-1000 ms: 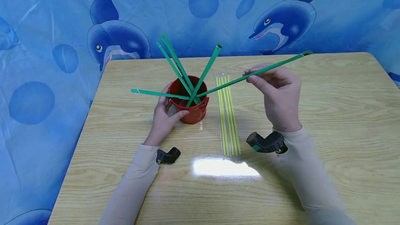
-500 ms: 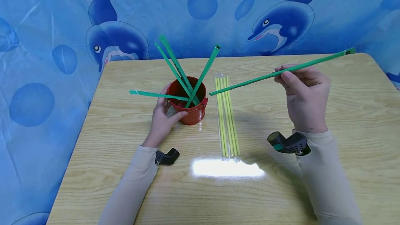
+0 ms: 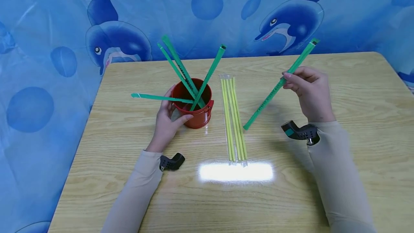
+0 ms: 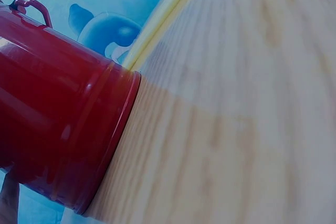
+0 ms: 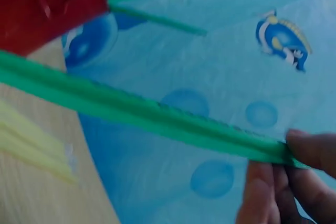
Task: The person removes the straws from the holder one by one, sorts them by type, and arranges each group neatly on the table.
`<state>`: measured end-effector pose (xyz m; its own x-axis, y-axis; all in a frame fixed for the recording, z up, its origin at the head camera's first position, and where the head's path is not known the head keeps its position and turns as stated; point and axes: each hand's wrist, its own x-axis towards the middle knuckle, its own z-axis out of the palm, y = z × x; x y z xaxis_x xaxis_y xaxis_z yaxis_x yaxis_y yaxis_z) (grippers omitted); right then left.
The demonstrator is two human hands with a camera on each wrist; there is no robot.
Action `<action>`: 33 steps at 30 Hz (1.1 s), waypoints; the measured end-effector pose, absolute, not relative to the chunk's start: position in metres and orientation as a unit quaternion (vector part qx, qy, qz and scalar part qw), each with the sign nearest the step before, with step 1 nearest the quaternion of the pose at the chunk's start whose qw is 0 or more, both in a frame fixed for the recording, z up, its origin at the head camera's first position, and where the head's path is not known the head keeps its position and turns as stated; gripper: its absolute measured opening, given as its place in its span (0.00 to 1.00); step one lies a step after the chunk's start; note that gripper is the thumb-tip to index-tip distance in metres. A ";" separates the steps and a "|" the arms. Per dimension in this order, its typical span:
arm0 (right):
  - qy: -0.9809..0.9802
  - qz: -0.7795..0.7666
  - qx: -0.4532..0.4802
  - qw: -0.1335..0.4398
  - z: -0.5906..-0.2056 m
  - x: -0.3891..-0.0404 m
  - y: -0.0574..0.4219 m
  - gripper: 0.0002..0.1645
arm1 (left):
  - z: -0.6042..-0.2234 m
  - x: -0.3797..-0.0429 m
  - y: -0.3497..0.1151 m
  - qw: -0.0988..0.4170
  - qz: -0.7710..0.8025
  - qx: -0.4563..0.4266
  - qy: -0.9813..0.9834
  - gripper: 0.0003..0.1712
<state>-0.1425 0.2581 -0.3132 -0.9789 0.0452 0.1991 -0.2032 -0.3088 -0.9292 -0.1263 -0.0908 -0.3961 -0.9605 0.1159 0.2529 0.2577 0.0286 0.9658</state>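
Note:
My left hand [image 3: 165, 125] grips the small red bucket [image 3: 199, 119] from the left side, thumb on its front wall. Several green wrapped straws [image 3: 213, 69] lean out of the bucket, one of them lying almost flat over the left rim. To the right, my right hand [image 3: 312, 91] pinches another green wrapped straw [image 3: 265, 103] between thumb and fingertips, near its upper part. That straw slants down to the left, its low end close beside the yellow straws. The right wrist view shows the pinched straw [image 5: 142, 114] with dark print along it.
Several yellow straws [image 3: 233, 118] in clear wrappers lie side by side on the wooden table [image 3: 200, 204], between bucket and right hand. Behind the table hangs a blue dolphin-print sheet [image 3: 181, 10]. A bright reflection shows on the tabletop near the front.
My right hand has drawn the green straw out of the bucket to the right, then swung its lower end down toward me. My left hand keeps hold of the bucket.

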 end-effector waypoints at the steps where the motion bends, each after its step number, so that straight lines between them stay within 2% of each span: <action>1: -0.601 0.794 0.062 0.065 -0.316 -0.144 0.261 0.04 | -0.396 -0.126 -0.091 0.051 -0.685 -0.131 -0.715 0.47; 7: -0.694 0.719 0.033 -0.013 -0.328 -0.150 0.270 0.05 | -0.395 -0.124 -0.091 0.050 -0.687 -0.132 -0.712 0.48; 12: -0.764 0.643 0.020 -0.053 -0.336 -0.155 0.269 0.09 | -0.395 -0.124 -0.092 0.051 -0.686 -0.134 -0.713 0.48; 19: -0.806 0.584 0.020 -0.098 -0.355 -0.161 0.262 0.16 | -0.395 -0.125 -0.092 0.048 -0.689 -0.132 -0.711 0.48; 33: -0.819 0.553 -0.009 -0.150 -0.388 -0.178 0.244 0.15 | -0.393 -0.123 -0.091 0.040 -0.688 -0.123 -0.714 0.48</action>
<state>-0.1778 0.2437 -0.3879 -0.9547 -0.1515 -0.2559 0.1809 0.3871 -0.9041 -0.1226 -0.0911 -0.3928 -0.9664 0.1204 0.2271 0.2313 0.0225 0.9726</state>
